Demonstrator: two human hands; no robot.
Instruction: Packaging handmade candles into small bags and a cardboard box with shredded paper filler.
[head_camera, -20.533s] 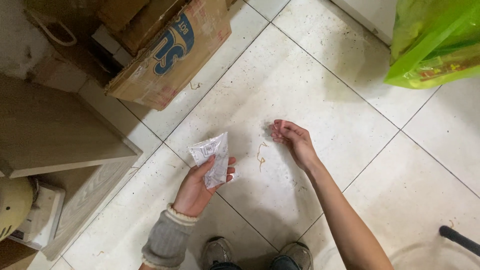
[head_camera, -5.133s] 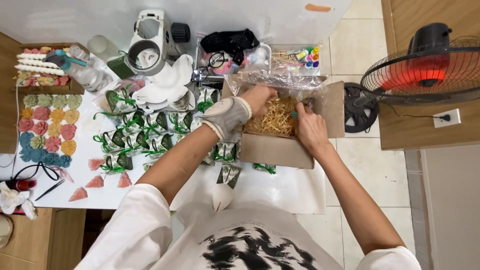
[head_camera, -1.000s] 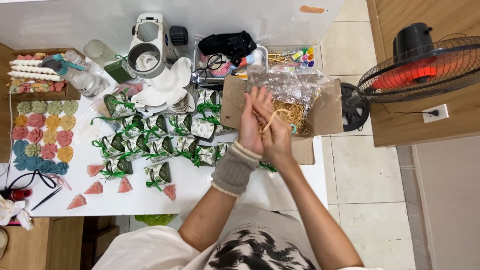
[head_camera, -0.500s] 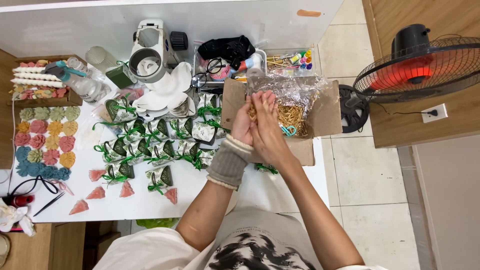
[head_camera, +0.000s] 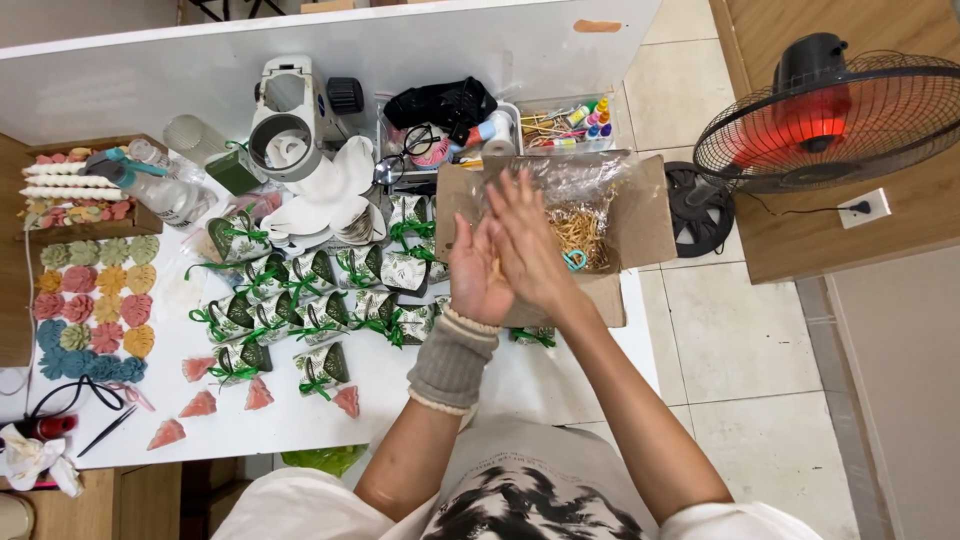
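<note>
My left hand (head_camera: 473, 278), with a grey knit cuff on the wrist, and my right hand (head_camera: 530, 245) are pressed palm to palm. A small wad of straw-coloured shredded paper (head_camera: 497, 266) is squeezed between them, with only a sliver showing. They hover over the near left corner of an open cardboard box (head_camera: 652, 215). The box is lined with clear plastic and holds more shredded paper (head_camera: 573, 225). A teal scissors handle (head_camera: 574, 261) pokes out of it.
Rows of small green-and-white gift boxes with green ribbons (head_camera: 300, 290) cover the white table (head_camera: 560, 370). Pink wedges (head_camera: 200, 404) and coloured flower shapes (head_camera: 90, 310) lie at the left. A white device (head_camera: 290, 115), a spray bottle (head_camera: 150, 185) and a clear tray (head_camera: 450, 120) stand behind. A fan (head_camera: 830, 110) is at the right.
My hands dropped a little toward me and flattened together; loose strands held up between the fingers a second ago are now pressed between the palms.
</note>
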